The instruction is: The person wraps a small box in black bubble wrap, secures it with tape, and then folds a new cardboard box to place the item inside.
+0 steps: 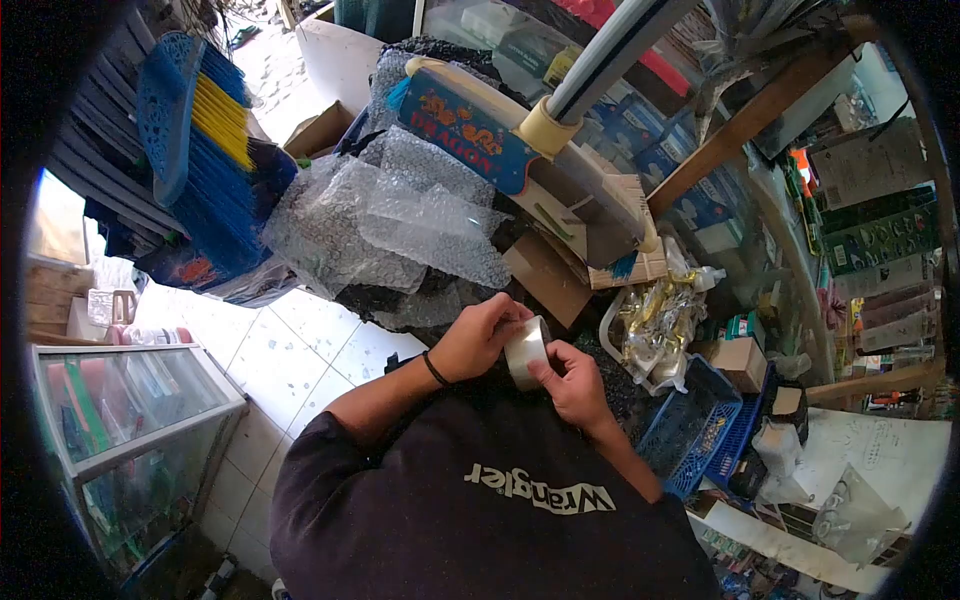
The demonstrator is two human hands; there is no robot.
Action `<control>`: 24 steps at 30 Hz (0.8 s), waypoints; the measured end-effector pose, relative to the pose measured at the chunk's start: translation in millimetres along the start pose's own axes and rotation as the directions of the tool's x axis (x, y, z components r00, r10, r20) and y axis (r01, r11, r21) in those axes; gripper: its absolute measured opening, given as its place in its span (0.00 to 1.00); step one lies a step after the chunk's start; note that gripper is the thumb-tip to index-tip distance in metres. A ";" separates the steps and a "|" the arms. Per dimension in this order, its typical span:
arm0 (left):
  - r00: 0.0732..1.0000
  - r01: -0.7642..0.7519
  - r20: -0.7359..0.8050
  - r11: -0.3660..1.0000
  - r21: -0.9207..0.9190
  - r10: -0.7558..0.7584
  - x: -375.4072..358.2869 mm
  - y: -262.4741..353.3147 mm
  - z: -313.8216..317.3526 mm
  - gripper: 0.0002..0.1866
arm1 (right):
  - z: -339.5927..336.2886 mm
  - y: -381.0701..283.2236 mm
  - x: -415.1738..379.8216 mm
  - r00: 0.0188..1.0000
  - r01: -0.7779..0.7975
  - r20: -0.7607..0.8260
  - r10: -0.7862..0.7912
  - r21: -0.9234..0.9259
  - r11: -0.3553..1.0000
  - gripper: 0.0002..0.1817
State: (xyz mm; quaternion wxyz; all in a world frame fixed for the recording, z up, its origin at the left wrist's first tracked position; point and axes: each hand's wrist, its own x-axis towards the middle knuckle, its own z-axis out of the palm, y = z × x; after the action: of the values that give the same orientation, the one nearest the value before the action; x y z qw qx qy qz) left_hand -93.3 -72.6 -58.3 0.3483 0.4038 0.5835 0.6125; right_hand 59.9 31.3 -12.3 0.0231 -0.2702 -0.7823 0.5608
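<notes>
Close to my chest, a roll of pale, shiny tape (526, 352) is held between both hands. My left hand (478, 338) is on its left side, the fingers bent together at the roll's upper edge. On the right side, my right hand (574, 382) grips the roll with the thumb across its face. Just beyond the hands lies a crumpled heap of bubble wrap (400, 215). Behind it stands a blue box panel with "DRAGON" lettering (465, 130). A cardboard piece (548, 280) is past the roll.
A glass display case (140, 400) stands at the left on the tiled floor (290, 340). Blue and yellow brooms (200, 150) are at the upper left. To the right are a tray of bagged metal parts (655, 330), blue baskets (690, 425) and a wooden beam (760, 110).
</notes>
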 end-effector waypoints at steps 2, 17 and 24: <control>1.000 -0.023 0.005 0.999 0.040 0.023 0.2 -2.0 -2.6 0.05 | 0.7 -3.6 -2.1 1.000 -0.016 0.011 0.016 0.021 1.000 0.13; 0.996 0.068 -0.032 0.941 -0.332 -0.083 -3.2 0.3 -30.4 0.01 | 12.0 -20.6 -12.8 0.967 0.212 0.131 -0.218 0.056 0.976 0.14; 0.983 0.160 0.134 0.932 -0.324 -0.122 -11.6 16.7 -49.2 0.01 | 21.7 -24.7 -20.6 0.951 0.222 0.208 -0.228 0.054 0.974 0.13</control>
State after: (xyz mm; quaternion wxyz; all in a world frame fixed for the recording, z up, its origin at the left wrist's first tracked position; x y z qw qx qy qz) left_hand -132.0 -105.7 -42.3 0.4867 0.3296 0.4786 0.6522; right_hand 60.3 -2.3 7.2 0.0072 -0.1174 -0.7974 0.5919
